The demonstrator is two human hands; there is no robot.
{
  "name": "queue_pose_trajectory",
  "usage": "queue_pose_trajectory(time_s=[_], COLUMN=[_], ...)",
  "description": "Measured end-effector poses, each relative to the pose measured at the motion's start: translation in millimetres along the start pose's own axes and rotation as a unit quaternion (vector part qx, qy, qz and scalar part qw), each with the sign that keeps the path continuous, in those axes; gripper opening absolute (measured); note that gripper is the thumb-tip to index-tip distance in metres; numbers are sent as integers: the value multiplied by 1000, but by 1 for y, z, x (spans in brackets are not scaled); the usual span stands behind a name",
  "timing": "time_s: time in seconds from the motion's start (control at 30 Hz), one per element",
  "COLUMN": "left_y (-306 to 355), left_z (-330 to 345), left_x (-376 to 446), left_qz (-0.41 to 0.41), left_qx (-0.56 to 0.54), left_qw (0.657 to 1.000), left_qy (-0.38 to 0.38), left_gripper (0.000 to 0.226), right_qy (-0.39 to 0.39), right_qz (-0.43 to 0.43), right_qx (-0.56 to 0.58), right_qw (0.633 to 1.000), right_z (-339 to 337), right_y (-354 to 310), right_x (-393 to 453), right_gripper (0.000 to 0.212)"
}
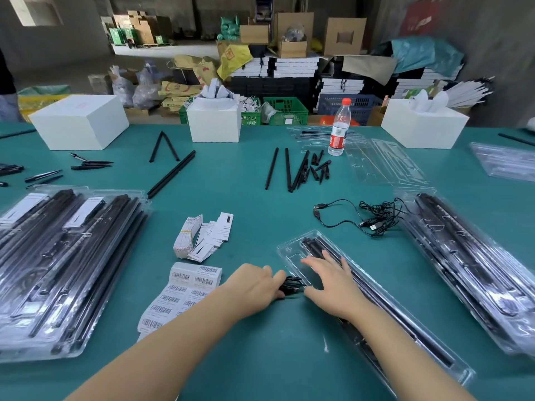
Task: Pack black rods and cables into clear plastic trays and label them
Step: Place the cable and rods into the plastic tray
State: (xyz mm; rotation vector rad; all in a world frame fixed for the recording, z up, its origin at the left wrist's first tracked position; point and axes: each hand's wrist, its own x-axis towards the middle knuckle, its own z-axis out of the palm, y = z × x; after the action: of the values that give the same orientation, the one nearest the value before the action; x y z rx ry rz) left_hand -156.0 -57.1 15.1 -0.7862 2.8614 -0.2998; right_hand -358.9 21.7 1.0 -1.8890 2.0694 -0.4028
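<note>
Head view: left hand (254, 285) fingers clamped on bundled black cable (291, 285), just left of clear tray (292, 250). Right hand (330, 282) fingers spread flat on tray, rods (327, 247) beyond fingertips.

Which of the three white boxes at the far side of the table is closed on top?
The left white box, the widest one. Its top is flat and shut; the middle white box and right white box have white paper sticking out.
</note>
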Motion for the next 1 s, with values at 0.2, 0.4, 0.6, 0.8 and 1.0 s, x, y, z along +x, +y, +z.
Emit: queue_pose_trajectory(time_s=[0.2,0.4,0.6,0.8,1.0], left_y=[8,-1,3,9,8], left_z=[-11,-14,-7,-9,-14], left_x=[-1,-22,-25,-16,-13], left_qz=[9,94,106,68,55], left_qx=[45,107,96,80,92], left_qw=[998,988,971,980,989], left_qy=[-38,65,192,167,101], left_gripper=[10,24,21,17,15], right_qy=[-16,-41,-70,-91,-101], right_qz=[-7,-27,32,48,47], right_qx=[41,123,200,232,230], right_qw=[999,991,977,967,967], right_z=[-8,-7,-6,-8,-8], right_y=[-3,-2,0,0,-1], right_x=[-3,-6,-7,-3,-3], right_gripper=[60,59,62,66,67])
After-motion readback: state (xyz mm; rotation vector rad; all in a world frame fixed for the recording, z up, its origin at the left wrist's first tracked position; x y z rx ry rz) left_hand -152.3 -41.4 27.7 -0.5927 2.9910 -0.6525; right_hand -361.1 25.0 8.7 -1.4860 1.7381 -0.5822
